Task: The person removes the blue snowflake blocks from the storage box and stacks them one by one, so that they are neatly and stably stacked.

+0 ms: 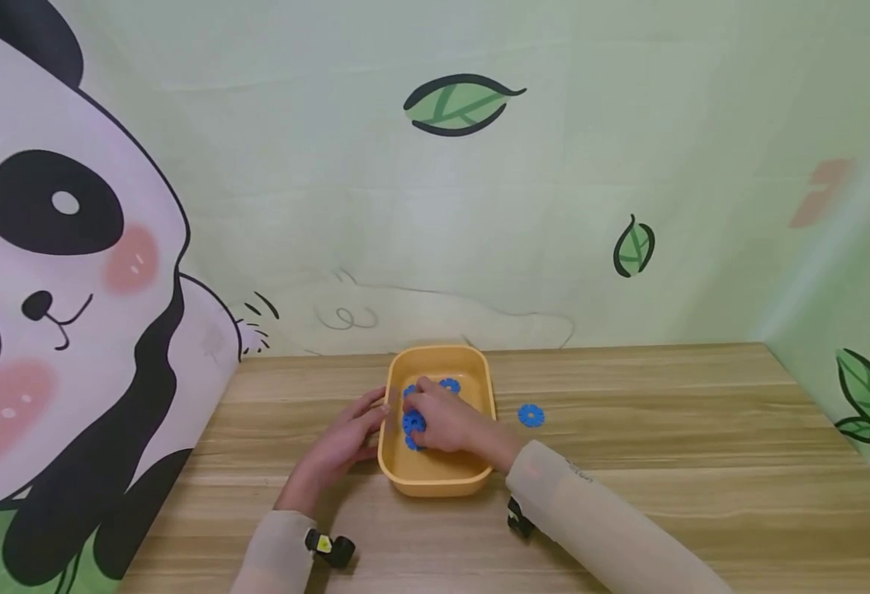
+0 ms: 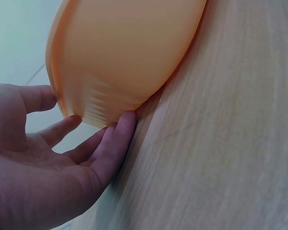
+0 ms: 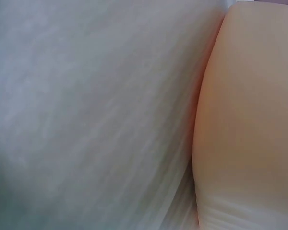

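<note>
A yellow plastic basket [image 1: 438, 487] sits on the table with several blue snowflake building discs [image 1: 450, 385] inside. Over its left half, my right hand [image 1: 446, 419] reaches down, the fingers and thumb curled round blue discs [image 1: 414, 422]. Its wrist crosses the basket's right rim. My left hand [image 1: 346, 436] rests against the outside of the left wall, fingers loosely bent. In the left wrist view, the thumb of the left hand [image 2: 53, 148] is at the rim and its fingertips touch the ribbed wall of the basket [image 2: 125, 57]. The right wrist view shows the basket's outer wall [image 3: 249, 124], not the hand.
One blue snowflake disc [image 1: 531, 415] lies on the wooden table [image 1: 665, 445], right of the basket. Behind the table stands a green backdrop [image 1: 316, 165] with a printed panda and leaves. The basket's far end is close to the table's back edge.
</note>
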`<state>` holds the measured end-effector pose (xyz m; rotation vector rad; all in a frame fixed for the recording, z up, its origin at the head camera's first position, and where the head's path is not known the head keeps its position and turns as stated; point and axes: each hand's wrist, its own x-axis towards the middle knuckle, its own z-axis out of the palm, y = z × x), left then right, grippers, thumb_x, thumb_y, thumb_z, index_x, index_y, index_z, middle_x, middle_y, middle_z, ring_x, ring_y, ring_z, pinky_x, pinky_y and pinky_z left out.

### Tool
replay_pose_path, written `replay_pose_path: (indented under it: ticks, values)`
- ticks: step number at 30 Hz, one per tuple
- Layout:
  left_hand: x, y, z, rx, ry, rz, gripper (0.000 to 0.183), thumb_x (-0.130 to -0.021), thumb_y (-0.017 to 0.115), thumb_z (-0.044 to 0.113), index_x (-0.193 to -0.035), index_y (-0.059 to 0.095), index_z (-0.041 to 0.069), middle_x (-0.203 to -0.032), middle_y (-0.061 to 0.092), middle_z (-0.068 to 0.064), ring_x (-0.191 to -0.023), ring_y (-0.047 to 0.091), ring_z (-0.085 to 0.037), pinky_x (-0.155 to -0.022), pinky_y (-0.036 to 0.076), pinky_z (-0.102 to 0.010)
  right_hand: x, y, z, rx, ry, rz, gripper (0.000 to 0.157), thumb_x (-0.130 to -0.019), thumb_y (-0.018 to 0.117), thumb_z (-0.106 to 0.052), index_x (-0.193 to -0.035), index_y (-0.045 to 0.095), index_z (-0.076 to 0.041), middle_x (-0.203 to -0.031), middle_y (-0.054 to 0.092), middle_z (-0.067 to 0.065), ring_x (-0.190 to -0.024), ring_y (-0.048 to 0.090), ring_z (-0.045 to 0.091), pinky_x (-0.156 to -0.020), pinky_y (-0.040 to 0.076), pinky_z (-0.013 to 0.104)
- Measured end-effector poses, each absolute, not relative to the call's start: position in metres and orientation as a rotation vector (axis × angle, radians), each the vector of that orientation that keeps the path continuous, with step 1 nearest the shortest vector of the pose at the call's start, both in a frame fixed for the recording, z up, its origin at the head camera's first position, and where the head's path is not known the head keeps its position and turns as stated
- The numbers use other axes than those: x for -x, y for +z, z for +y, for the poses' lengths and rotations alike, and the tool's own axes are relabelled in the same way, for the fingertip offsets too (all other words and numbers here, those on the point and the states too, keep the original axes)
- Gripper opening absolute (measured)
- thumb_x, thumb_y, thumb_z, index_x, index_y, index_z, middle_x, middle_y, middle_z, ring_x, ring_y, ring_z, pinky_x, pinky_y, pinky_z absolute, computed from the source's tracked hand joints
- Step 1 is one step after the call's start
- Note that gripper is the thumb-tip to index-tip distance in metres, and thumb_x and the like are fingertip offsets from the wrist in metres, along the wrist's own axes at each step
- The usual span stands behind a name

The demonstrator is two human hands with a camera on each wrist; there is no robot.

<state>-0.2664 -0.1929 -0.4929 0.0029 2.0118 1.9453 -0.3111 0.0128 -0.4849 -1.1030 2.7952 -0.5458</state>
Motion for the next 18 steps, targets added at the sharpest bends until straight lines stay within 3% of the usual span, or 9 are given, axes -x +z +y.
replay_pose_path:
  ticks: [13,18]
  values:
    - [0.2653,-0.4972,-0.1941,-0.005,1.943,2.007,0.056,-0.113,0.050,0.027,-0.165,0.034,0.013,-0.157,0.049,-0.024,-0.143,0.051,-0.040,-0.103,0.057,-0.051,0.3093,-0.4835,0.0113,1.114,-0.515,2.785,0.033,-0.094,0.081,-0.026,-0.120,0.074,-0.008,-0.133,0.065,0.011,-0.126,0.058,0.027,-0.115,0.045,0.040]
    - [0.2681,-0.4955,-0.1939,-0.006,1.941,2.004,0.055,-0.113,0.048,0.026,-0.165,0.034,0.013,-0.159,0.047,-0.023,-0.143,0.051,-0.039,-0.104,0.056,-0.050,0.3114,-0.4806,0.0104,1.178,-0.446,2.814,0.031,-0.094,0.080,-0.027,-0.119,0.074,-0.008,-0.132,0.066,0.011,-0.122,0.059,0.024,-0.110,0.048,0.037]
